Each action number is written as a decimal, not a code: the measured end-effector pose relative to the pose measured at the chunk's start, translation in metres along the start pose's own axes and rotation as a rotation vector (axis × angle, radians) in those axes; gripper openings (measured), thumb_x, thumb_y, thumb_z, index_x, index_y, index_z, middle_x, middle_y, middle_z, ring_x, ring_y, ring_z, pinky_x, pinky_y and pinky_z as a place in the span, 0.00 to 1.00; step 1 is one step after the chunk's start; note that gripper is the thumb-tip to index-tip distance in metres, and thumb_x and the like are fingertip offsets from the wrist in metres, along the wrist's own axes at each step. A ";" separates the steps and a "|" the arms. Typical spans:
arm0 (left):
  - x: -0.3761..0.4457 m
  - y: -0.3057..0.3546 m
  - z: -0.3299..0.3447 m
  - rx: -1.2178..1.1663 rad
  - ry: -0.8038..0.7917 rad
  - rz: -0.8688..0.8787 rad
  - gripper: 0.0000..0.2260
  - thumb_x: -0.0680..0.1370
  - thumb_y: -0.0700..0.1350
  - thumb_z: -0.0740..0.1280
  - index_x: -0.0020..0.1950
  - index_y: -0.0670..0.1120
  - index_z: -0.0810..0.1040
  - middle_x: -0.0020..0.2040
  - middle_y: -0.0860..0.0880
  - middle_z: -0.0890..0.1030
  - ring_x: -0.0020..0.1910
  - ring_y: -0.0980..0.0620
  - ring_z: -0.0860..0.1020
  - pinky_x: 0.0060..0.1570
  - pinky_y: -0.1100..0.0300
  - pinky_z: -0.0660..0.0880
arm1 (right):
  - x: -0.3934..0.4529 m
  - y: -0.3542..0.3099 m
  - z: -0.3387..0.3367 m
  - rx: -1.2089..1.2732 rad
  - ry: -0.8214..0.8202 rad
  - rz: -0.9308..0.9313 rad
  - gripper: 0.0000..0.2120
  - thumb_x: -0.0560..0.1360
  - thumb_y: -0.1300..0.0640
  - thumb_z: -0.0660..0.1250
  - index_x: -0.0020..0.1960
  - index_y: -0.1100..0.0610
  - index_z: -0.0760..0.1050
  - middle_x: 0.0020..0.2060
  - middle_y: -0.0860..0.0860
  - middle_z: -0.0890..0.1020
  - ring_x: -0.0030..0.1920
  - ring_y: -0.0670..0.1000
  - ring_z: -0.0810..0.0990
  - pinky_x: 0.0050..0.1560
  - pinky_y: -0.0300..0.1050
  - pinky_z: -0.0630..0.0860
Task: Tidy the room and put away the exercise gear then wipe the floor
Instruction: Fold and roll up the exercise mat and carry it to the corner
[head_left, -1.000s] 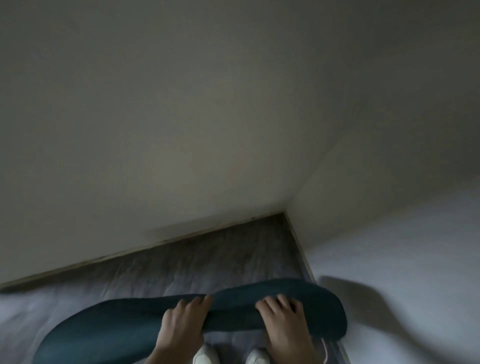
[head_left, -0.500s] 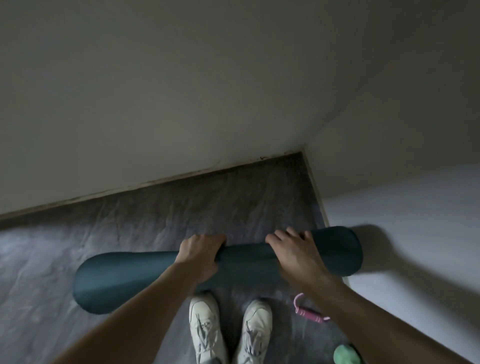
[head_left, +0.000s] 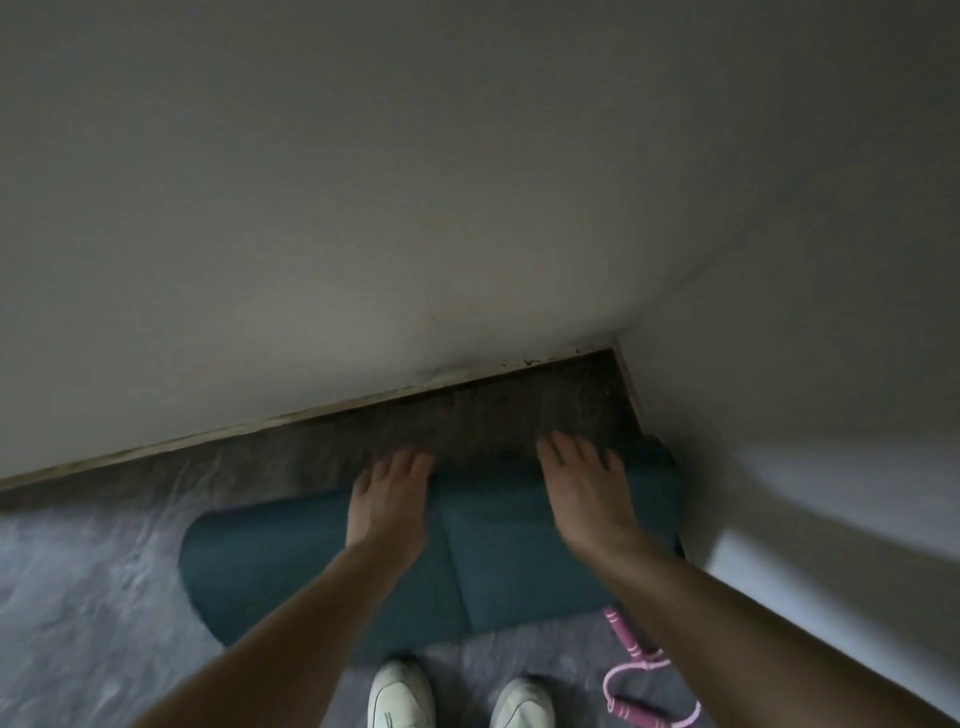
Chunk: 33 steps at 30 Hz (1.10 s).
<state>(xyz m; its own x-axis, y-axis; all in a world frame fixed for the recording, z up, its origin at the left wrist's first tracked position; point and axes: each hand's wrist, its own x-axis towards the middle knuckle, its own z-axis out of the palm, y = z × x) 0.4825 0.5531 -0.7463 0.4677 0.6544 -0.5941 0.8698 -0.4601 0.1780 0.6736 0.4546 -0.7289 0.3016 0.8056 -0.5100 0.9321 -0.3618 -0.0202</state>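
A rolled teal exercise mat (head_left: 493, 561) lies on the grey floor (head_left: 93, 597), close to the room's corner, with its right end against the white surface on the right. My left hand (head_left: 387, 504) rests flat on the mat's middle, its fingers stretched over the far edge. My right hand (head_left: 584, 493) lies on the mat's right part with its fingers spread. Neither hand is curled around the mat. The picture is blurred by motion.
A pink jump rope (head_left: 631, 670) lies on the floor to the right of my white shoes (head_left: 400, 696). A pale wall (head_left: 363, 234) with a skirting strip runs just beyond the mat. A white surface (head_left: 831, 493) borders the floor on the right.
The mat has gone down and forward to the floor by the corner. Both hands have gone from gripping it to lying flat on it with fingers stretched out.
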 end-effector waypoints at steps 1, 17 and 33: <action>0.004 -0.003 -0.007 -0.017 0.047 -0.030 0.35 0.70 0.40 0.70 0.73 0.52 0.60 0.75 0.50 0.60 0.73 0.47 0.61 0.69 0.52 0.62 | 0.003 0.003 -0.002 0.008 0.017 0.041 0.28 0.73 0.64 0.64 0.72 0.55 0.62 0.70 0.54 0.66 0.69 0.56 0.65 0.66 0.56 0.64; -0.066 -0.016 -0.080 0.056 -0.157 -0.105 0.20 0.74 0.46 0.64 0.65 0.50 0.69 0.64 0.49 0.69 0.64 0.47 0.70 0.60 0.52 0.68 | -0.073 -0.004 -0.069 -0.038 -0.207 0.053 0.16 0.74 0.58 0.62 0.62 0.54 0.69 0.60 0.52 0.72 0.64 0.55 0.70 0.58 0.53 0.70; -0.302 0.012 -0.302 -0.253 0.087 -0.084 0.12 0.70 0.53 0.65 0.53 0.56 0.76 0.55 0.54 0.81 0.53 0.49 0.79 0.54 0.53 0.77 | -0.249 -0.032 -0.351 0.531 0.224 -0.008 0.20 0.75 0.53 0.66 0.66 0.53 0.72 0.62 0.51 0.76 0.60 0.52 0.76 0.59 0.47 0.74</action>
<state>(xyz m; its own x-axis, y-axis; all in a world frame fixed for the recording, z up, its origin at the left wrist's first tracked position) 0.3990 0.5315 -0.3281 0.3948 0.7377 -0.5477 0.9124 -0.2448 0.3279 0.6391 0.4301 -0.2990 0.3838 0.8683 -0.3144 0.7233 -0.4943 -0.4823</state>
